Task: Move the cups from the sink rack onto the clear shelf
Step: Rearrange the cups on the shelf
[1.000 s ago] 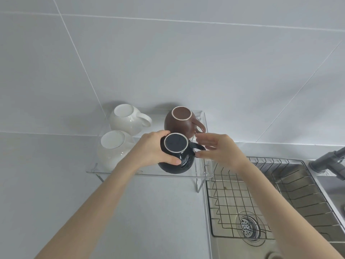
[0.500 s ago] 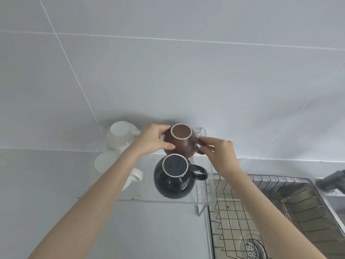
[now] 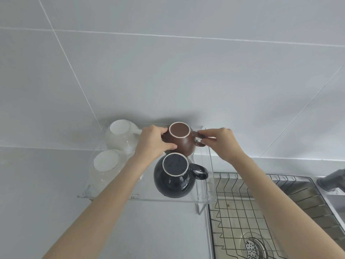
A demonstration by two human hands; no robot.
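Note:
Several cups stand upside down on the clear shelf against the wall. A brown cup is at the back right; my left hand wraps its left side and my right hand pinches its handle. In front of it stands a black cup with its handle pointing right, touched by neither hand. Two white cups sit on the left, one at the back and one at the front, partly hidden by my left forearm. The wire sink rack on the right holds no cups.
The sink with its round drain lies under the rack. A grey faucet sticks in from the right edge. A grey tiled wall rises behind the shelf, and the grey counter stretches to the left and front.
Both hands have let go of the black cup and moved back onto the brown cup. The black cup now stands alone at the shelf's front right.

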